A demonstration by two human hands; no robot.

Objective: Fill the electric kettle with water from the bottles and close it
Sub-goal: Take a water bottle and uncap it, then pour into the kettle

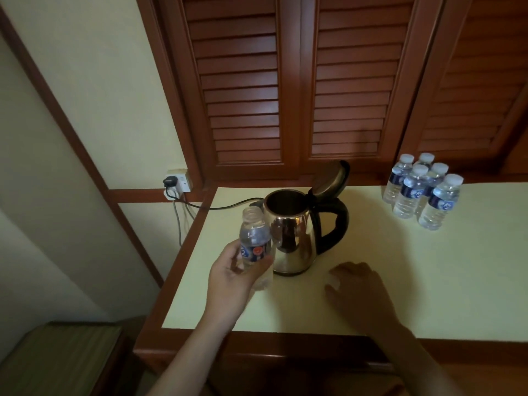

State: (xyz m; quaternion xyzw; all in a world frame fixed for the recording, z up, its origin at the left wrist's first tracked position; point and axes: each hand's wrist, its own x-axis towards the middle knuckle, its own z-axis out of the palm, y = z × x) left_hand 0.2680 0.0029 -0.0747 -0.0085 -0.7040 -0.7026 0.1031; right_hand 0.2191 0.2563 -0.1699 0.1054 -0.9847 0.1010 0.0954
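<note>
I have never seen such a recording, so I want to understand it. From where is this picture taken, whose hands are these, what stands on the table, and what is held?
There is no machine here: a person wears one camera on the head, and it looks forward and down at their own two hands. The left hand grips a small water bottle with its cap off, upright beside the steel kettle. The kettle's lid stands open. The right hand rests on the pale table, holding nothing visible. Five capped bottles stand at the far right. A black cord runs from the kettle to the wall socket.
</note>
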